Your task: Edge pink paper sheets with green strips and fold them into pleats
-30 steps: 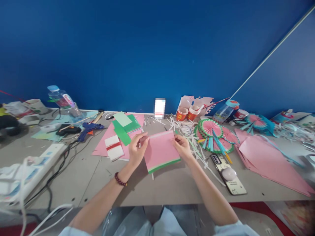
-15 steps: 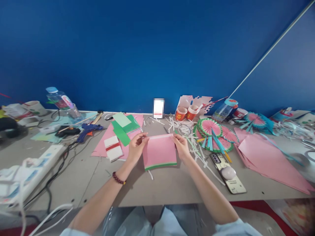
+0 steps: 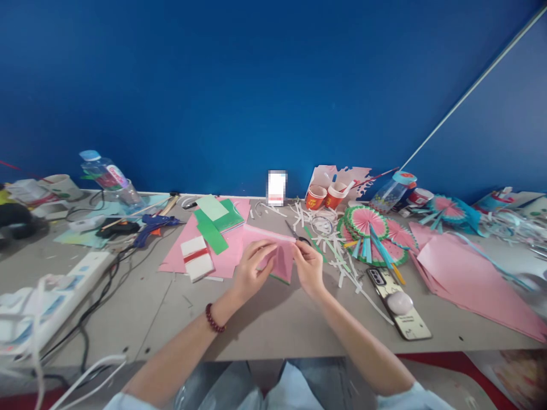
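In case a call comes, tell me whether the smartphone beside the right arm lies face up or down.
Face down: the smartphone has its rear camera lenses facing up.

My left forearm (image 3: 182, 344) and right forearm (image 3: 359, 339) reach forward, angling inward. My left hand (image 3: 251, 267) curves, thumb and forefinger parted; near it, my right hand (image 3: 296, 244) pinches, thumb against fingers.
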Demonstrator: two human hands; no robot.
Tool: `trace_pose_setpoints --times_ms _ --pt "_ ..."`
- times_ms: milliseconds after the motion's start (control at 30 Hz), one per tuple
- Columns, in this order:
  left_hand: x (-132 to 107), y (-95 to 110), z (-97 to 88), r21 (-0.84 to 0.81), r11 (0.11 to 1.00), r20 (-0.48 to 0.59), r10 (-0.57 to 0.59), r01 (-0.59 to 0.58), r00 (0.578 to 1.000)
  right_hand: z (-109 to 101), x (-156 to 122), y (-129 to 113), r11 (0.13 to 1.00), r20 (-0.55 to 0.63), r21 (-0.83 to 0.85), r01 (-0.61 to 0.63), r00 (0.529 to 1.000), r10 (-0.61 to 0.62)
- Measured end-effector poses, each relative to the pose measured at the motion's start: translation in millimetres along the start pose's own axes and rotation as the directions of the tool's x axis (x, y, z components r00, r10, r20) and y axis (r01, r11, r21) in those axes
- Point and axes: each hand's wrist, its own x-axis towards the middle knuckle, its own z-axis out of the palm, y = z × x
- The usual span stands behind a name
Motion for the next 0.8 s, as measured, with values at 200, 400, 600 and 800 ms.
trace_pose_setpoints --times_ms 200,400,600,800 --pt "1 1 -1.8 0.004 1.000 -0.064 0.000 0.000 0.998 14 -18 -3 0.990 0.147 0.134 -0.036 0.989 0.016" --pt "3 5 -6.0 0.051 0.995 -0.072 0.092 -0.089 0.993 15 -18 2 0.986 0.191 0.154 -0.060 0.981 0.030" --pt "6 4 -8.5 0.101 0.989 -0.086 0.118 -0.109 0.989 13 -18 4 1.000 0.162 -0.022 0.016 0.987 -0.012" --pt "5 2 -10.8 0.149 0.975 -0.076 0.175 -0.162 0.982 11 -23 -7 0.921 0.204 -0.267 0.283 0.951 -0.233"
